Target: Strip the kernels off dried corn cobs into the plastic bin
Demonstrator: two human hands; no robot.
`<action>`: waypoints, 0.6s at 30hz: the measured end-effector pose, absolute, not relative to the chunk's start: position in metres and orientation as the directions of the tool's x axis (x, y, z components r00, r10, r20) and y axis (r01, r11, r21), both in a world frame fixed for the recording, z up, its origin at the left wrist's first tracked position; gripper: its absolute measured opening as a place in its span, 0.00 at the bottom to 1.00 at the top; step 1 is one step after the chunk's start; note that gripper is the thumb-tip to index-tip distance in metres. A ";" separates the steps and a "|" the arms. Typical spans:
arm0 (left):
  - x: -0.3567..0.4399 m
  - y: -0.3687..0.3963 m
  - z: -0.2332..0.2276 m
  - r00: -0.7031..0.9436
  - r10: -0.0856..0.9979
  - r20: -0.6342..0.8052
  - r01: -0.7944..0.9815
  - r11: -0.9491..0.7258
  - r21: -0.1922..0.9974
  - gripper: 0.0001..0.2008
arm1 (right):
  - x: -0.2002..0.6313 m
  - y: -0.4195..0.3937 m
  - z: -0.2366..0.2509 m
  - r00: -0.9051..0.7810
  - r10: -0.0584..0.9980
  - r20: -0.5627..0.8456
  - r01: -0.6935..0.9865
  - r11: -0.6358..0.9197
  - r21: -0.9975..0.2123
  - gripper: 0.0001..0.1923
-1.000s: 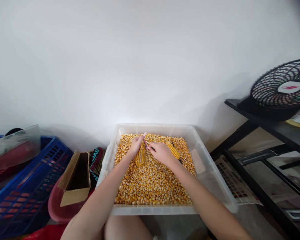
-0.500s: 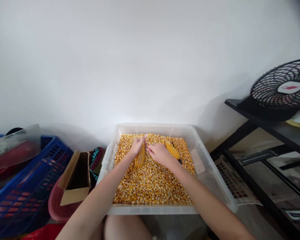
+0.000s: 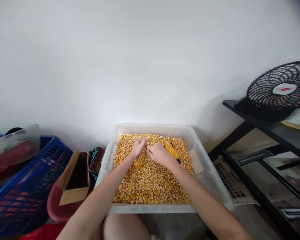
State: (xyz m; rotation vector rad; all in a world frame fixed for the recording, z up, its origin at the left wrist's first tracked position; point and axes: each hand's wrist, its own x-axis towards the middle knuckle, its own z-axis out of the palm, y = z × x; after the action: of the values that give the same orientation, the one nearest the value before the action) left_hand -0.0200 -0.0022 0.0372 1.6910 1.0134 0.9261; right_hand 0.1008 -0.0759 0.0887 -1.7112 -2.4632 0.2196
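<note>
A clear plastic tub point(image 3: 105, 163) filled with loose yellow corn kernels point(image 3: 150, 183) stands in front of me. My left hand point(image 3: 138, 147) grips a dried corn cob point(image 3: 140, 160) over the kernels. My right hand point(image 3: 158, 154) is closed beside it, its fingertips touching the cob's upper end; a thin tool seems to be pinched in it, but it is too small to make out. A second corn cob point(image 3: 171, 150) lies on the kernels just right of my right hand, with a dark object point(image 3: 179, 161) next to it.
Left of the tub are an open cardboard box point(image 3: 73, 180), a red basin point(image 3: 55, 208) and a blue plastic crate point(image 3: 22, 196). A black fan point(image 3: 281, 90) sits on a black shelf point(image 3: 265, 125) at the right. A white wall rises behind.
Both hands and the held cob have shifted slightly; the cob has tilted a little to the left. The view has drifted a bit to the right.
</note>
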 end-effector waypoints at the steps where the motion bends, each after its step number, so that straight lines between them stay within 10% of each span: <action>1: -0.019 -0.003 0.037 0.389 0.911 0.139 0.215 -0.236 0.948 0.24 | 0.104 -0.075 0.089 -0.348 0.937 0.032 0.909 0.346 -0.234 0.13; 18: -0.022 -0.015 0.059 0.628 0.754 0.192 0.359 -0.500 0.788 0.24 | 0.129 -0.067 0.084 -0.449 0.892 0.046 0.691 0.380 -0.615 0.10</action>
State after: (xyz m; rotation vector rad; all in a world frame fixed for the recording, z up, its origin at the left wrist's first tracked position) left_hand -0.0224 -0.0147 0.0587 2.1141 0.8672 0.6883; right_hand 0.1291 -0.0673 0.0843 -1.3763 -2.2742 0.7465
